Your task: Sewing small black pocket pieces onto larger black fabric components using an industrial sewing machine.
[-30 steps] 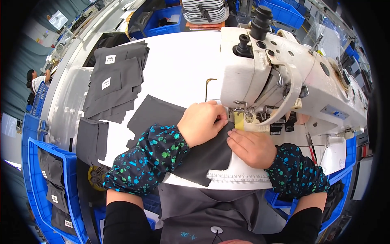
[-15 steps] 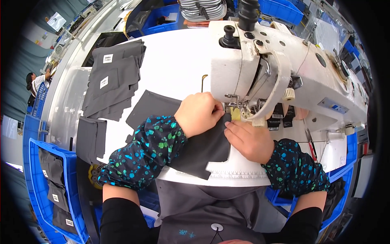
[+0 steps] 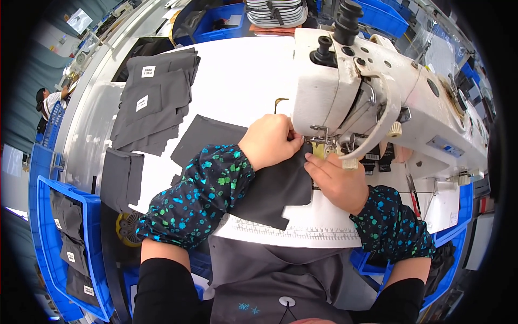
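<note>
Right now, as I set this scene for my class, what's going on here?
Someone is handling a dark grey fabric piece at a white sewing machine. The left hand, fingers curled, is at the piece's far edge, close under the machine's head; whether its grip pinches the cloth is unclear. The right hand has its fingertips on the right edge. The piece lies on a white table, with a stack of grey panels off to the left.

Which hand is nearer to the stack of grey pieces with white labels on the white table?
Left. The left hand is to the right of the stack; the right hand is farther off on the same side, lower in the picture.
</note>
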Demonstrator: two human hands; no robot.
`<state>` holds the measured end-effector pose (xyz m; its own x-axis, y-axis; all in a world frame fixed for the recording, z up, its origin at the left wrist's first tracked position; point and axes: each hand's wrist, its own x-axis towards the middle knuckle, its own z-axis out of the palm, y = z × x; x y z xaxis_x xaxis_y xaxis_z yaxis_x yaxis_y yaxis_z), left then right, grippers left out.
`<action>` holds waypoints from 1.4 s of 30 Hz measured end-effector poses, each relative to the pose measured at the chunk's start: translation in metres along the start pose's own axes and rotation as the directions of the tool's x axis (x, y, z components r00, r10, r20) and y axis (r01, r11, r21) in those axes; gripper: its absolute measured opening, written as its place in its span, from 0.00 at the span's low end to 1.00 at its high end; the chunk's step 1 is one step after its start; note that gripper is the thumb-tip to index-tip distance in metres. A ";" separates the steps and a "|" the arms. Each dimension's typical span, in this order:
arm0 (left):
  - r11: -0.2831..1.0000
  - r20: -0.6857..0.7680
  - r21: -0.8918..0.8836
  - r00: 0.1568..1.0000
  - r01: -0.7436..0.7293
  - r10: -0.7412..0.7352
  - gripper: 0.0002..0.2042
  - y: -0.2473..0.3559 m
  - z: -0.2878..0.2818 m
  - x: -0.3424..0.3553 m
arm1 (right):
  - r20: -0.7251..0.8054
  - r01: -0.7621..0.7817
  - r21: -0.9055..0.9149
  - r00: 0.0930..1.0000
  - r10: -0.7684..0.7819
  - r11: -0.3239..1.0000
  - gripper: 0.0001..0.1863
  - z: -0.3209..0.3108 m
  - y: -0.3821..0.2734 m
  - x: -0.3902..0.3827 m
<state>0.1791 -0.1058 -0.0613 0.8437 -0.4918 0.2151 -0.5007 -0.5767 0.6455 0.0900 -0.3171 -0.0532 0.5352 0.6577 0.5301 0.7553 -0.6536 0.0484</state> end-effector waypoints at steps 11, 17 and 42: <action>0.998 -0.027 0.033 0.999 -0.046 0.046 0.11 -0.005 0.003 0.003 | 0.008 0.003 -0.004 1.000 -0.003 1.000 0.14 0.000 0.001 0.000; 0.997 -0.015 0.043 0.998 -0.066 0.067 0.12 -0.005 0.000 0.003 | 0.020 0.005 -0.013 1.000 -0.004 1.000 0.15 0.000 0.001 0.000; 0.995 0.133 -0.042 0.986 -0.092 0.097 0.20 -0.006 -0.036 -0.007 | -0.054 0.211 0.003 0.976 -0.210 0.977 0.10 -0.002 -0.026 -0.015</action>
<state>0.1830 -0.0759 -0.0402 0.7578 -0.6279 0.1771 -0.5676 -0.5007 0.6535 0.0617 -0.3107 -0.0611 0.3432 0.7594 0.5527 0.8524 -0.4989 0.1563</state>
